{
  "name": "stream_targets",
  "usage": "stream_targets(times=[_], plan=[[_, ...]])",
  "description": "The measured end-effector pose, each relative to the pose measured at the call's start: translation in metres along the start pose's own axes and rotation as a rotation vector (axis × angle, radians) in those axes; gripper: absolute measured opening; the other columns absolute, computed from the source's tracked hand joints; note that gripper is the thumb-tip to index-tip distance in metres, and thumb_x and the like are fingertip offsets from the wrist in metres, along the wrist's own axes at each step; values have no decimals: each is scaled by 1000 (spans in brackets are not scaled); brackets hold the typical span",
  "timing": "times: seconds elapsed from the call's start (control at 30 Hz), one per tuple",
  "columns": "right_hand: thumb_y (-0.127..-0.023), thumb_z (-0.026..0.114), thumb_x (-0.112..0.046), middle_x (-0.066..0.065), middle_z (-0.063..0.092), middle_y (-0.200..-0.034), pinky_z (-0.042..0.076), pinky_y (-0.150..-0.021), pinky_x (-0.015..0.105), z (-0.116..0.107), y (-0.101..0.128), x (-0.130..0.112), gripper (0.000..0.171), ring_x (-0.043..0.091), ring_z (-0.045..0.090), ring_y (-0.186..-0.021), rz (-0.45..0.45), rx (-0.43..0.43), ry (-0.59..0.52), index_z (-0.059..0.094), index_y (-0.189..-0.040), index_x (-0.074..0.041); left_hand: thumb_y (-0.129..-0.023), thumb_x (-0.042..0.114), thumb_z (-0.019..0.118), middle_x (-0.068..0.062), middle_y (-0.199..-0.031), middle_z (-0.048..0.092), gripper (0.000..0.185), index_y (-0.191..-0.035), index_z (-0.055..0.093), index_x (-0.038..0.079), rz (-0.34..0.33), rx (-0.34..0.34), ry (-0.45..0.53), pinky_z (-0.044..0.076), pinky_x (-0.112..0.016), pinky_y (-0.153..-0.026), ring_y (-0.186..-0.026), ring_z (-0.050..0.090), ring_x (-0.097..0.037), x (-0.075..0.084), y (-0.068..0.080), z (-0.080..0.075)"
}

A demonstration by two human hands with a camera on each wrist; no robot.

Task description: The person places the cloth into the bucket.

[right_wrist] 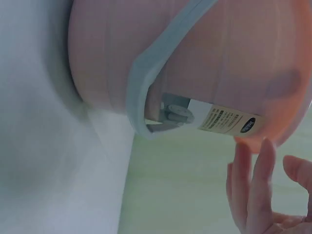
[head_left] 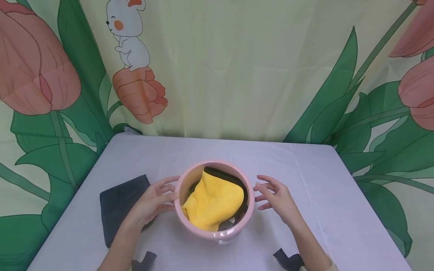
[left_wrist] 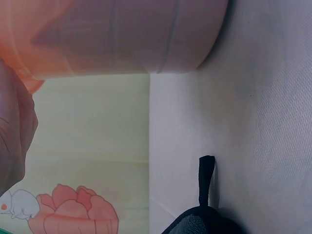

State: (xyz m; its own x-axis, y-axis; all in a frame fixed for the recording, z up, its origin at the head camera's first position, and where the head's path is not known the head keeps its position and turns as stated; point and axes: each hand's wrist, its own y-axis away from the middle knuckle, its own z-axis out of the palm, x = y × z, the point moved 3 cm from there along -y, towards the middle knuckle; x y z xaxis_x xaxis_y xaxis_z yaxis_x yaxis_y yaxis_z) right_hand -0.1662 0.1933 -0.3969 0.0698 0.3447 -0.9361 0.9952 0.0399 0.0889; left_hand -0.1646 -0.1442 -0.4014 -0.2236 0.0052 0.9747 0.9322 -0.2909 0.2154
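A pink bucket stands on the table, with a yellow cloth with a dark border bunched inside it. Other dark fabric shows under the yellow in the head view. My left hand is at the bucket's left rim, its fingertips right against the side and the fingers loosely bent. Across from it, my right hand is spread beside the right rim, holding nothing. The right wrist view shows its fingers near the rim, the bucket's grey handle hanging down, and a label on the wall.
A dark folded cloth lies on the white-covered table, left of the bucket and partly behind my left forearm. Its hanging loop shows in the left wrist view. A printed curtain hangs behind the table.
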Motion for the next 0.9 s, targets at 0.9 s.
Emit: stream_targets(times=[0.9], plan=[[-86,64,-23,13,66,-80,53,-52,27,10,9,-13,46,32,63,-63,25,-146,-76,51,-123,1,-79,29,71,-9,-111,56,56,-129,49,19,101,262,-392,52,-36,-80,-98,58,-23,11,15,6]])
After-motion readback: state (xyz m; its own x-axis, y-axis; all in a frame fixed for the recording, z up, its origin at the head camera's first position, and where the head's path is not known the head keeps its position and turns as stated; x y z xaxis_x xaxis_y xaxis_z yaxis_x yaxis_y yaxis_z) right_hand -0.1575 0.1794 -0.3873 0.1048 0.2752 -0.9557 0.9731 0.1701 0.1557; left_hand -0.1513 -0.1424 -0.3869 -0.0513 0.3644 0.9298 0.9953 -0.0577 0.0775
